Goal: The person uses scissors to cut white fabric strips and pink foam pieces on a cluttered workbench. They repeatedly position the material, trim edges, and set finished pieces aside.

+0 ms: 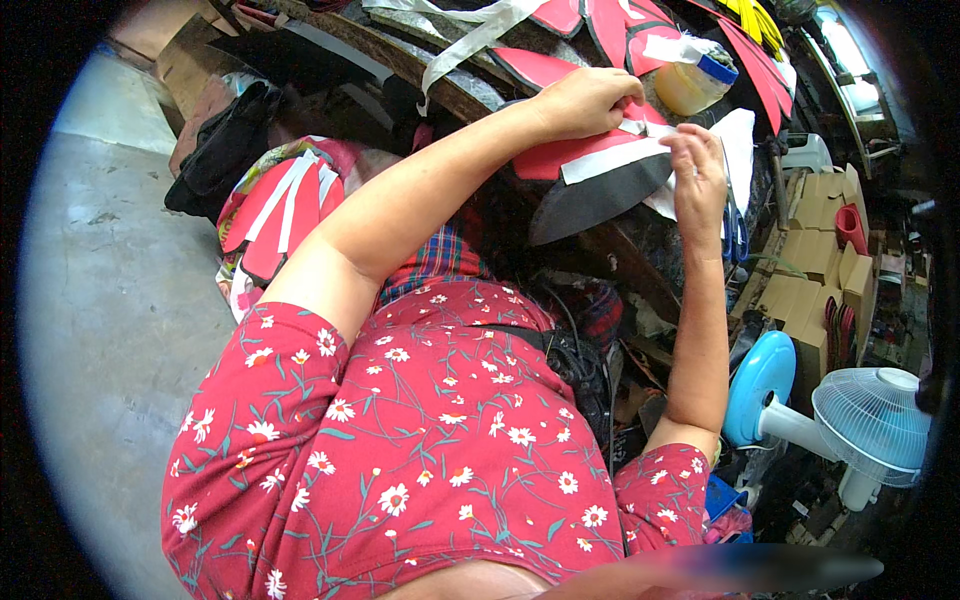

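On the workbench in front of me lies a flat red piece [545,160] with a black curved piece [600,200] along its near side. A straight white strip [612,159] runs across the two. Above them, my left hand [592,103] is closed, its fingertips pinching a short white strip [632,127]. My right hand [699,170] is at the other end of this strip, with thumb and bent fingers drawn together on it. Just beyond the hands, a jar of yellowish paste [690,88] with a blue rim stands tilted.
More red pieces with black edges [640,35] and a loose white ribbon [480,45] cover the far bench. Red pieces with white strips [285,210] rest on a cloth bundle at left. Scissors with blue handles [736,232] lie beside my right wrist. Cardboard boxes [815,240] and a fan [870,425] stand right.
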Tool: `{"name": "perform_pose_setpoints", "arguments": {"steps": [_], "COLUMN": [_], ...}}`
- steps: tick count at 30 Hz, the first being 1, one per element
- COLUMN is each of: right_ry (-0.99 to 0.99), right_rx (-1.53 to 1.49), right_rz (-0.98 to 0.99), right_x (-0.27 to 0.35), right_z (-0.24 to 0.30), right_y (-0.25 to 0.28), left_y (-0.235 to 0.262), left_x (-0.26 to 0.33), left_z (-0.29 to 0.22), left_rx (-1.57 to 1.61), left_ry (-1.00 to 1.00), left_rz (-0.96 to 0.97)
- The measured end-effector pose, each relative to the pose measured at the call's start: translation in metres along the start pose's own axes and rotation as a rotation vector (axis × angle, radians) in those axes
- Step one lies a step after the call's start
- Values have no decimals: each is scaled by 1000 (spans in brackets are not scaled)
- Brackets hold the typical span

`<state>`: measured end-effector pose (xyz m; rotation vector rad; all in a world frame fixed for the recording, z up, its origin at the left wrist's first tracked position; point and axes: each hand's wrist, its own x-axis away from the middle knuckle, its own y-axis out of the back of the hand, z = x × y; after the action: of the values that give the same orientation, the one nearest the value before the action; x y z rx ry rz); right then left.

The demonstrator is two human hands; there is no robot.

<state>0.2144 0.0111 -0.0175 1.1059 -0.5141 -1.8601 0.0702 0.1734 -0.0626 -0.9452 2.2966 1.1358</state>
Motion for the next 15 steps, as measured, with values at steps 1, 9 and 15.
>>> {"name": "perform_pose_setpoints", "arguments": {"steps": [1, 9, 15], "right_ry": [-32, -99, 358], "right_rx": [-108, -146, 569], "right_rz": [-77, -171, -153], "right_x": [-1, -15, -84], "right_z": [-2, -8, -29], "right_y": [0, 22, 50], "left_y": [0, 0, 2], "left_x": [0, 4, 4], "left_z": [-1, -6, -2], "left_rx": [-12, -301, -125], "left_ry": [23, -192, -141], "left_rz": [18, 162, 136]}}
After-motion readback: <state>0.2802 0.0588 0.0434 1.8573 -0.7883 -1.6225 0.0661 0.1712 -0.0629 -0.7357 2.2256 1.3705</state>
